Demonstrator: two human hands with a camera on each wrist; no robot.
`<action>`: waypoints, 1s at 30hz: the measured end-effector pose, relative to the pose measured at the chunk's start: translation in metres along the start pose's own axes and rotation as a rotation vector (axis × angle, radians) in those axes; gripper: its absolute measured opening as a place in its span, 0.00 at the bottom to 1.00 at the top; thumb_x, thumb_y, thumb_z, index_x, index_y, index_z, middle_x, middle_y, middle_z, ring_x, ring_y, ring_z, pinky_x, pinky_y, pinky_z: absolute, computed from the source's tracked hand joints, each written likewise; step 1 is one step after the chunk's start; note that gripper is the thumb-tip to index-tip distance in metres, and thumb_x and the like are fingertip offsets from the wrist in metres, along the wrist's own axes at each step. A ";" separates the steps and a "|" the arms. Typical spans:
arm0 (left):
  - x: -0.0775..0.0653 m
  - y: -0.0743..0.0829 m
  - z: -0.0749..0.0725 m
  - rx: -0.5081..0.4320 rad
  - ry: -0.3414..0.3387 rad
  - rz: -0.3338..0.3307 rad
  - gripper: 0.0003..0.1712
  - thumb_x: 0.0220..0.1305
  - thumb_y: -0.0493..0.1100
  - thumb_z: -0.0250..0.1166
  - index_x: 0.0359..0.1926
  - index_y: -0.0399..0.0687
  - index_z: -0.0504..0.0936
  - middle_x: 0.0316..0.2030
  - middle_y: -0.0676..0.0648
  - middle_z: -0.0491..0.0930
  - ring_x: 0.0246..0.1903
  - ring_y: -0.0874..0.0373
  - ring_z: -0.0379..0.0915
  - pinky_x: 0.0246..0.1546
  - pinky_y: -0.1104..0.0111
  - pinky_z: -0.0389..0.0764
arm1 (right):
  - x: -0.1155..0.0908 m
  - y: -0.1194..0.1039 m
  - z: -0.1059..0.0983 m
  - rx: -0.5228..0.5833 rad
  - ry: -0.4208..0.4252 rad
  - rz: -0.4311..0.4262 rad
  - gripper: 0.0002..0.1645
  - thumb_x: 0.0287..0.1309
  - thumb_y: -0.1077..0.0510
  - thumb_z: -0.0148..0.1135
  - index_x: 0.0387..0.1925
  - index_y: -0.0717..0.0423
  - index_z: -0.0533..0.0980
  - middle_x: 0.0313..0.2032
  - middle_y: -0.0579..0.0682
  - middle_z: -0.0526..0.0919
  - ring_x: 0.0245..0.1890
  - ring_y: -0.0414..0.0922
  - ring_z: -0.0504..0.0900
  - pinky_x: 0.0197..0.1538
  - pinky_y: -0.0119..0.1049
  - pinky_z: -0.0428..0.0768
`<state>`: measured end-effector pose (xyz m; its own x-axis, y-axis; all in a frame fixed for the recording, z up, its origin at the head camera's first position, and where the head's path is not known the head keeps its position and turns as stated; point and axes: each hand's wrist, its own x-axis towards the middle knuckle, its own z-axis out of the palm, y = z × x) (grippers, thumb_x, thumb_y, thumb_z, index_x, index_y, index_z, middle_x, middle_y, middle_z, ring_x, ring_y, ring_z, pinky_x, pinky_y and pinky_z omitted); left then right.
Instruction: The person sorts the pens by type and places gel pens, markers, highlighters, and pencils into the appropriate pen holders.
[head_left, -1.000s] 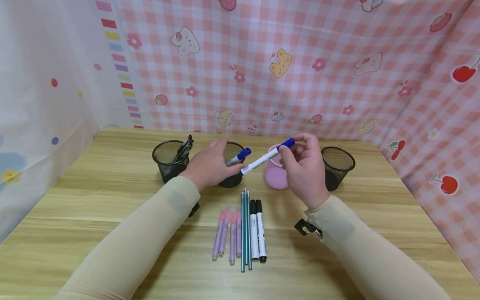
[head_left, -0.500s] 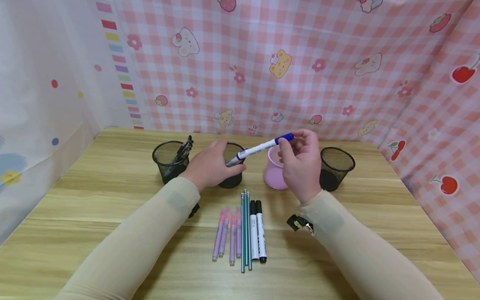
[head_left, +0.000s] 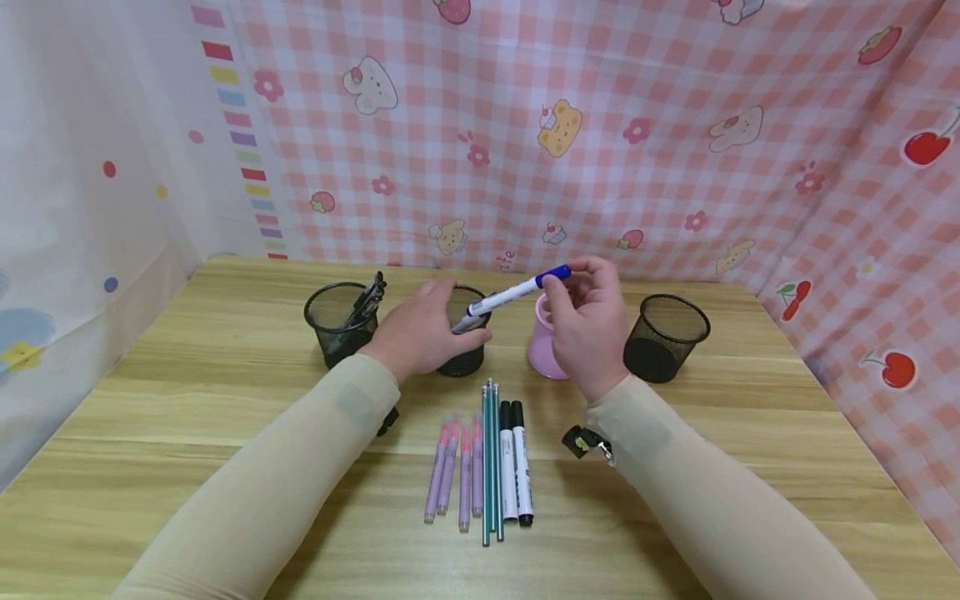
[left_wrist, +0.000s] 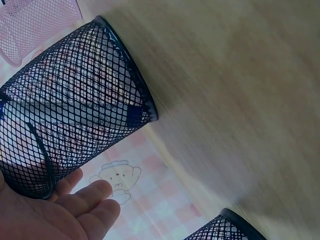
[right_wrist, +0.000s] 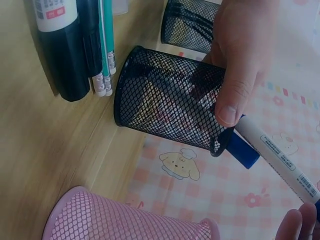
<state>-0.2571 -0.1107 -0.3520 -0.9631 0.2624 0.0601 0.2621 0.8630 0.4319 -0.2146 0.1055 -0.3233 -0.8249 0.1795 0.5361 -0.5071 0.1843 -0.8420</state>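
Note:
My left hand (head_left: 423, 329) grips a black mesh pen cup (right_wrist: 170, 97), its thumb lying against the side near the rim. Through the mesh in the left wrist view, a blue-ended marker (left_wrist: 75, 114) shows inside the cup; its blue cap (right_wrist: 243, 151) sticks out past the rim in the right wrist view. My right hand (head_left: 588, 329) pinches another white whiteboard marker (head_left: 506, 297) by its blue cap. This marker slants down to the left, with its lower end right at the cup's mouth, overlapping the first marker in the head view.
To the left stands a black mesh cup (head_left: 324, 337) with several black pens. A pink mesh cup (head_left: 546, 354) and another black cup (head_left: 660, 362) stand on the right. In front lie pink highlighters (head_left: 465, 483), green pencils (head_left: 491, 467) and black-capped markers (head_left: 517, 467).
My right hand has moved left with the blue-capped marker, bringing its lower end from in front of the cup to over its mouth. The left hand has stayed on the cup.

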 end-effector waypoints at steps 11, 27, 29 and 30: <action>-0.001 0.001 0.000 0.005 0.006 0.002 0.63 0.61 0.82 0.59 0.82 0.45 0.57 0.72 0.40 0.69 0.55 0.49 0.76 0.60 0.51 0.81 | -0.001 0.003 0.011 -0.058 -0.035 0.009 0.13 0.73 0.65 0.62 0.54 0.64 0.71 0.41 0.58 0.84 0.30 0.44 0.80 0.35 0.27 0.81; -0.001 0.001 -0.001 -0.005 0.007 -0.004 0.63 0.61 0.82 0.60 0.82 0.45 0.58 0.72 0.41 0.69 0.59 0.48 0.76 0.62 0.50 0.80 | -0.001 0.003 0.018 -0.123 -0.057 0.021 0.13 0.74 0.62 0.63 0.54 0.61 0.72 0.43 0.58 0.86 0.34 0.53 0.83 0.37 0.28 0.81; -0.001 0.002 -0.001 -0.007 0.008 -0.006 0.63 0.61 0.82 0.60 0.82 0.46 0.58 0.72 0.41 0.69 0.58 0.48 0.76 0.61 0.50 0.81 | -0.002 0.004 0.018 -0.155 -0.060 0.022 0.12 0.74 0.62 0.63 0.53 0.60 0.73 0.44 0.57 0.87 0.33 0.49 0.83 0.37 0.29 0.81; -0.002 0.002 -0.001 -0.006 0.007 -0.008 0.63 0.61 0.82 0.60 0.82 0.46 0.58 0.72 0.41 0.69 0.57 0.48 0.76 0.61 0.50 0.81 | -0.003 0.005 0.018 -0.171 -0.062 0.021 0.11 0.74 0.61 0.63 0.52 0.60 0.74 0.44 0.57 0.88 0.33 0.48 0.83 0.36 0.29 0.80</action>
<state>-0.2552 -0.1101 -0.3503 -0.9656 0.2524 0.0632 0.2540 0.8623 0.4380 -0.2193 0.0882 -0.3299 -0.8513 0.1258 0.5094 -0.4443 0.3438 -0.8273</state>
